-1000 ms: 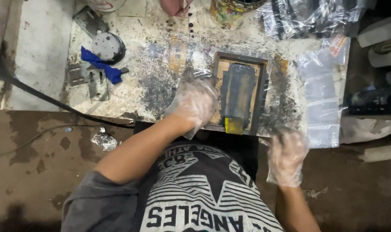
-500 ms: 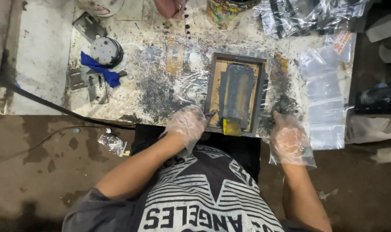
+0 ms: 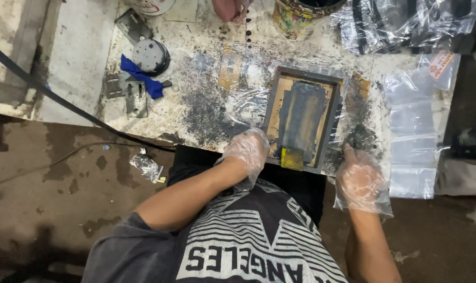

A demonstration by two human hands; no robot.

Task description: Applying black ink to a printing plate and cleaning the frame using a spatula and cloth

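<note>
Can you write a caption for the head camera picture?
Gloved left hand and right hand at a small framed screen on an ink-stained table.

Two gloved hands: left hand (image 3: 247, 152) at 6 o'clock, right hand (image 3: 359, 181) at 5 o'clock. One other person's hand (image 3: 228, 8) at 12 o'clock. One framed printing screen (image 3: 302, 118) at centre-right. One paint can (image 3: 296, 15) at 12 o'clock. One blue rag (image 3: 139, 76) at 10 o'clock. One round metal disc (image 3: 150, 55) at 10 o'clock. One black cable (image 3: 54, 94) at 9 o'clock. One stack of clear plastic bags (image 3: 418, 126) at 3 o'clock.

The paint can (image 3: 301, 18) and another person's hand (image 3: 228, 8) are cut off by the top edge.
</note>
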